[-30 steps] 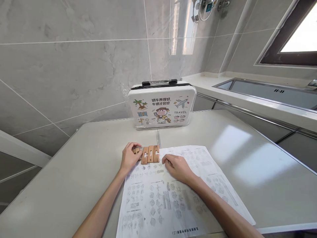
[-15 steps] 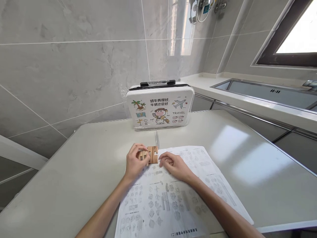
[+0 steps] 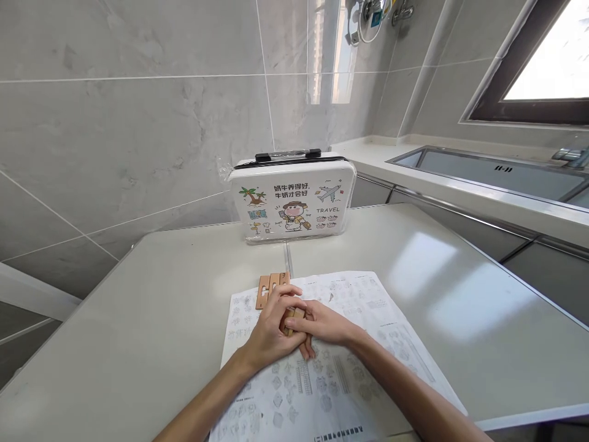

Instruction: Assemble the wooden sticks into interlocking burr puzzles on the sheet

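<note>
My left hand (image 3: 276,328) and my right hand (image 3: 324,322) meet over the printed paper sheet (image 3: 257,393). Between them are small light wooden puzzle pieces (image 3: 294,316), gripped by the fingers of both hands and partly covered by them. How these pieces fit together cannot be made out. Just beyond my left hand lie several flat notched wooden puzzle pieces (image 3: 264,291), side by side at the sheet's far left edge, partly hidden by my fingers. The sheet carries rows of small diagrams and text, upside down from here.
A white cartoon-printed case (image 3: 292,202) in clear plastic wrap stands upright at the back of the pale table (image 3: 138,319), against the grey tiled wall (image 3: 138,141). A counter with a sink (image 3: 497,169) runs along the right side.
My left hand has moved right and nearer to me with wooden pieces. My right hand has closed on them too. The flat pieces beyond are less covered. The view has shifted slightly.
</note>
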`<state>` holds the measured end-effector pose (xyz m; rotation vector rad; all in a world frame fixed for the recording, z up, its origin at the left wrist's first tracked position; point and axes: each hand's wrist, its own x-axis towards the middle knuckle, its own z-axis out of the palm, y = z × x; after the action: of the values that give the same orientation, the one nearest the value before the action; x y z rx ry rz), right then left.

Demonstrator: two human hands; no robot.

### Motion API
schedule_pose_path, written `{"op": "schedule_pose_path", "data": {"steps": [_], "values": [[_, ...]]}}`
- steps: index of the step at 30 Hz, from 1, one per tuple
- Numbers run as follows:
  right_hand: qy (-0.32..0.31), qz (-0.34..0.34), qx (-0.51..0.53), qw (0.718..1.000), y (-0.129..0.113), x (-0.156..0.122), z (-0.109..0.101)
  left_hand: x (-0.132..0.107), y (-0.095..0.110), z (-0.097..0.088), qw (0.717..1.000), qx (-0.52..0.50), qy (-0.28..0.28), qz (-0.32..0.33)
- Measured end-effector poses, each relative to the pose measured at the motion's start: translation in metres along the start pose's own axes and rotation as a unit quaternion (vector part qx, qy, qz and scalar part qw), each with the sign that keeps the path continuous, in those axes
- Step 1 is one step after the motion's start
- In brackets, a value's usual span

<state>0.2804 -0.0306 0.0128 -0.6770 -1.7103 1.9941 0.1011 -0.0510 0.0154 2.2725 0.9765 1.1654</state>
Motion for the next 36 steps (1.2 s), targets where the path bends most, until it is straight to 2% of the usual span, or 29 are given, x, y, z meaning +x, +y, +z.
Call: {"op": "schedule_pose_path", "data": {"steps": [5, 8, 10, 14, 18, 23, 26, 29, 32, 36], "values": [[0.056, -0.002, -0.027, 0.998, 0.003, 0.001, 0.005, 0.001, 0.006, -0.001, 0.999, -0.019, -0.039, -0.023], [0.096, 0.003, -0.021, 0.995, 0.009, 0.003, 0.005, 0.004, 0.010, -0.002, 0.996, -0.035, -0.074, -0.028], [0.109, 0.000, -0.007, 0.994, 0.014, 0.005, 0.003, 0.006, 0.011, -0.003, 0.996, -0.046, -0.077, -0.027], [0.115, -0.020, 0.062, 0.991, 0.018, 0.008, -0.004, 0.006, 0.007, -0.007, 0.992, -0.087, -0.058, -0.065], [0.095, -0.019, 0.136, 0.986, 0.016, 0.006, -0.012, 0.007, -0.001, -0.014, 0.978, -0.152, -0.071, -0.122], [0.063, -0.009, 0.203, 0.977, 0.016, 0.004, -0.017, 0.010, -0.012, -0.015, 0.965, -0.212, -0.092, -0.123], [0.064, -0.008, 0.208, 0.976, 0.017, 0.004, -0.018, 0.010, -0.017, -0.013, 0.956, -0.248, -0.075, -0.141], [0.102, -0.023, 0.231, 0.967, 0.016, 0.005, -0.018, 0.010, -0.020, -0.012, 0.946, -0.278, -0.026, -0.167], [0.150, -0.060, 0.273, 0.948, 0.015, 0.006, -0.020, 0.011, -0.021, -0.013, 0.935, -0.293, 0.028, -0.198], [0.202, -0.075, 0.342, 0.915, 0.014, 0.006, -0.025, 0.011, -0.021, -0.013, 0.927, -0.301, 0.044, -0.221]]}}
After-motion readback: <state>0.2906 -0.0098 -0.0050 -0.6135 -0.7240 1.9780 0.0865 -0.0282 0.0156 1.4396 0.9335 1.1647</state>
